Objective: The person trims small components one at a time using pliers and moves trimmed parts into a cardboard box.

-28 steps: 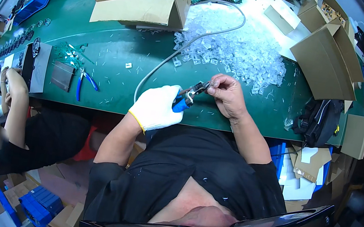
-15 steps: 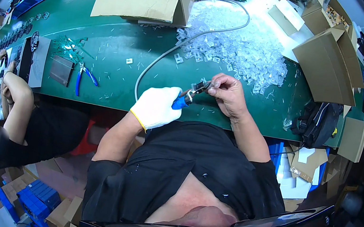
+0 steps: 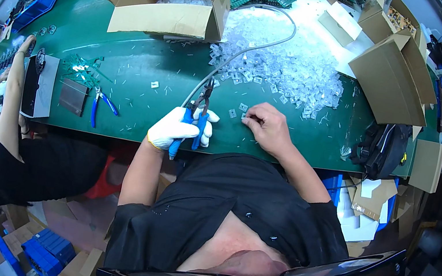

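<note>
My gloved left hand [image 3: 171,128] holding blue-handled pliers [image 3: 200,125] over the green desk's [image 3: 138,109] near edge, my right hand [image 3: 271,130] narrow beside little clear plastic squares [image 3: 232,113], whether pinching one I can't tell

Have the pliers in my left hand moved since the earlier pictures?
Yes: the held pliers have shifted left, closer to the loose pliers and farther from your right hand.

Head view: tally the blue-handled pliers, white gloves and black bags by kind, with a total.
Blue-handled pliers: 2 (one in the left hand, one lying on the green table)
White glove: 1
Black bag: 1
Total: 4
</note>
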The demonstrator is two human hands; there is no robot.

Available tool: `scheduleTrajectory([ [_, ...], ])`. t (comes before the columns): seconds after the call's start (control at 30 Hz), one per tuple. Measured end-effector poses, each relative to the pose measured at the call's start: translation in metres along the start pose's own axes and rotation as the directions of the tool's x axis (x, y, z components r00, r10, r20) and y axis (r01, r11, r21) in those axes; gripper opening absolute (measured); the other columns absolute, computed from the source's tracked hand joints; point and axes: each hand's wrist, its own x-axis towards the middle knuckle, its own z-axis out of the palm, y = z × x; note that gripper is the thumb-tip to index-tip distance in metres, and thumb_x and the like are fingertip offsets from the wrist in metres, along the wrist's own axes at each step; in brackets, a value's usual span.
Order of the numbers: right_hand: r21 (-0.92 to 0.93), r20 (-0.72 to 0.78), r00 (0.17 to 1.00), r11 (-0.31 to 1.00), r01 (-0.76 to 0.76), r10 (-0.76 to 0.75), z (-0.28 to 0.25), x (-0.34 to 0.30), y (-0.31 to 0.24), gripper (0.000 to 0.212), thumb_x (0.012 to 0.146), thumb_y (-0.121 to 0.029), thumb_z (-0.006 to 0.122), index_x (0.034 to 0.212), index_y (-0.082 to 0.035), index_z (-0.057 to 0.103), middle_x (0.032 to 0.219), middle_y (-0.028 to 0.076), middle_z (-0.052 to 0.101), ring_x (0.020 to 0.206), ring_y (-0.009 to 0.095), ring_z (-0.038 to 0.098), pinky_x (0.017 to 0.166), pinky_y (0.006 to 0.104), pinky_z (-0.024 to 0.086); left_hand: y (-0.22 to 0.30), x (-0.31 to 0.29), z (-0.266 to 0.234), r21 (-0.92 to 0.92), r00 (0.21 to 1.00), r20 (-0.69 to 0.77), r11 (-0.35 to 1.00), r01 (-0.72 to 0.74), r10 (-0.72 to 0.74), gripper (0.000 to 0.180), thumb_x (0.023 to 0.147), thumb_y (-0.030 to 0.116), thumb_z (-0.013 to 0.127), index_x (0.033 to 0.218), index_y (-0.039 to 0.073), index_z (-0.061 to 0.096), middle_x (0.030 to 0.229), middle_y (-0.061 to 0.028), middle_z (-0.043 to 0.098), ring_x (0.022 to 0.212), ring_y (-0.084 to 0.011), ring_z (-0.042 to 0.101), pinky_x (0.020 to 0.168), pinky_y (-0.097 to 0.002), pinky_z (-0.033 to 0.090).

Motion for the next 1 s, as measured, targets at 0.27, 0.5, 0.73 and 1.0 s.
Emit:
scheduleTrajectory([
  [0.27,-0.363,-0.163,0.97,0.925,0.108,-0.178,-0.015,0.055,0.014,0.018,0.094,-0.009,0.072,0.111,-0.004,0.075,0.099,0.018,0.073,0.094,0.042,0.072,0.084,0.0508,0.058,0.006,0.002,0.007,0.109,0.995,-0.024,0.989,0.099,-0.097,0.078,0.081,0.03,0.091,0.14,-0.012,0.06,0.104,-0.0115,0.075,0.092,-0.0197,0.076,0.088,-0.0381,0.062],
  [0.5,-0.382,-0.128,0.985,0.922,0.058,-0.114,-0.005,0.056,0.017,0.019,0.092,-0.004,0.07,0.111,-0.003,0.073,0.098,0.017,0.069,0.094,0.042,0.07,0.084,0.0519,0.057,0.005,0.0,0.008,0.136,0.996,-0.031,0.987,0.086,-0.083,0.072,0.085,0.027,0.089,0.14,-0.01,0.062,0.106,-0.0103,0.075,0.093,-0.0186,0.076,0.089,-0.0367,0.062],
  [0.73,-0.459,-0.037,0.971,0.867,0.195,-0.237,-0.012,0.041,0.03,0.02,0.089,0.005,0.067,0.107,0.002,0.074,0.103,0.019,0.064,0.098,0.039,0.066,0.086,0.0467,0.056,0.016,0.004,0.018,0.246,0.993,-0.031,0.962,0.122,-0.118,0.057,0.091,0.022,0.082,0.138,-0.006,0.065,0.102,-0.0063,0.076,0.088,-0.0154,0.073,0.084,-0.0317,0.059],
  [1.0,0.236,-0.002,0.968,0.941,-0.242,0.249,-0.025,0.024,0.022,0.016,0.095,-0.005,0.078,0.109,0.002,0.076,0.112,0.011,0.07,0.096,0.022,0.071,0.089,0.0343,0.056,0.027,0.014,0.06,0.827,0.99,-0.143,0.55,0.115,0.007,0.055,0.089,0.031,0.079,0.132,0.001,0.066,0.102,-0.0124,0.075,0.091,-0.0258,0.072,0.087,-0.0389,0.057],
])
